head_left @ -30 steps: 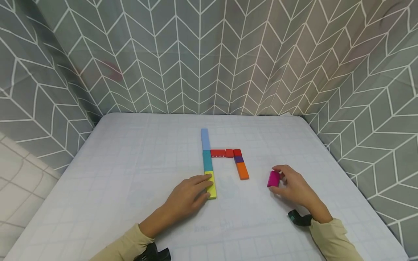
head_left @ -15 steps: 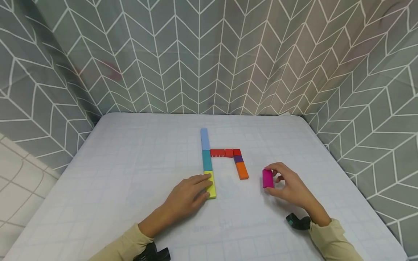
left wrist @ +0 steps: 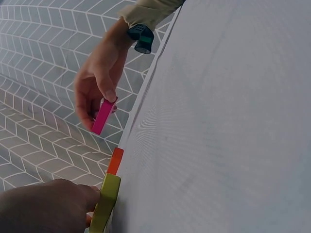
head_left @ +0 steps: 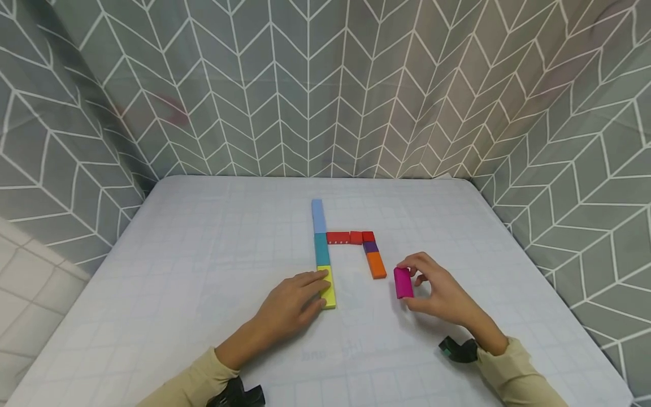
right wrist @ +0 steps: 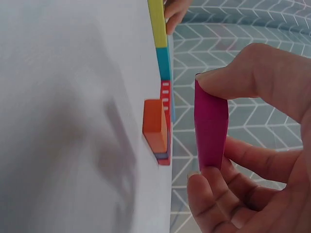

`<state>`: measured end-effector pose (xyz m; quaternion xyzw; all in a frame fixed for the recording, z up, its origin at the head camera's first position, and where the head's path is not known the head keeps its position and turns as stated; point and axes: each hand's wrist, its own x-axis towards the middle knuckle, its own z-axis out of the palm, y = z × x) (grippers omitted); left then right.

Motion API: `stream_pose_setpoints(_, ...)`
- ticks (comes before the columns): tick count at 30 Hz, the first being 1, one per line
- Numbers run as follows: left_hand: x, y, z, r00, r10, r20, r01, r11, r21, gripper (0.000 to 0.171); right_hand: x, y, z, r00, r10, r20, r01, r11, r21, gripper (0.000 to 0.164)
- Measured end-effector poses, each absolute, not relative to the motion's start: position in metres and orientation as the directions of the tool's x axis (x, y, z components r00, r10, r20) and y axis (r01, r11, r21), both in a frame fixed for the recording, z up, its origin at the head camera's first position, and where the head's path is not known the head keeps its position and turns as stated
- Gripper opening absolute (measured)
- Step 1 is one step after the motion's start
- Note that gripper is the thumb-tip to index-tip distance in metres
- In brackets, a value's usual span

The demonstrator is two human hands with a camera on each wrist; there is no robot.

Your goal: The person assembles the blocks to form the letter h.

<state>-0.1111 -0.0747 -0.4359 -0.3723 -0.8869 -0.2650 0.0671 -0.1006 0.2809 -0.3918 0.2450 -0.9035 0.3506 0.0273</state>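
Observation:
My left hand (head_left: 289, 302) rests on a yellow block (head_left: 329, 295), fingertips lying across its top. That block forms the near end of a straight column with a teal block (head_left: 322, 249) and a light blue block (head_left: 318, 216). In my right hand (head_left: 443, 298) a magenta block (head_left: 404, 284) is pinched between thumb and fingers; the right wrist view shows the magenta block (right wrist: 211, 124) held off the table, with the thumb on one end and fingers at the other. An orange block (head_left: 376, 265) lies just left of it, apart from it.
Red blocks (head_left: 338, 238) run rightward from the column to a corner, the first marked with white dots. A purple block (head_left: 370, 247) joins that corner to the orange one. White cloth covers the table (head_left: 229, 237); a patterned curtain (head_left: 305, 85) stands behind and beside it.
The right hand has moved left with the magenta block, bringing it nearer the orange block. My left hand stays on the yellow block, and the laid blocks have not moved.

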Motion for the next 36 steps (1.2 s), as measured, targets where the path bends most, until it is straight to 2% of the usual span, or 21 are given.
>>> stream_pose_setpoints(10, -0.111, -0.075, -0.436, -0.704, 0.624, 0.339, 0.707, 0.575, 0.411, 0.037, -0.103, 0.268, -0.388, -0.859, -0.471, 0.201, -0.480, 0.604, -0.636, 0.061)
stream_pose_setpoints(30, -0.111, -0.076, -0.437, -0.694, 0.627, 0.353, 0.718, 0.563, 0.410, 0.035, -0.113, 0.253, -0.400, -0.849, -0.525, 0.056, -0.439, 0.645, -0.626, 0.055)
stream_pose_setpoints(36, -0.111, -0.076, -0.436, -0.697, 0.628, 0.346, 0.714, 0.567, 0.410, 0.036, -0.116, 0.253, -0.402, -0.846, -0.531, 0.048, -0.445, 0.654, -0.612, 0.054)
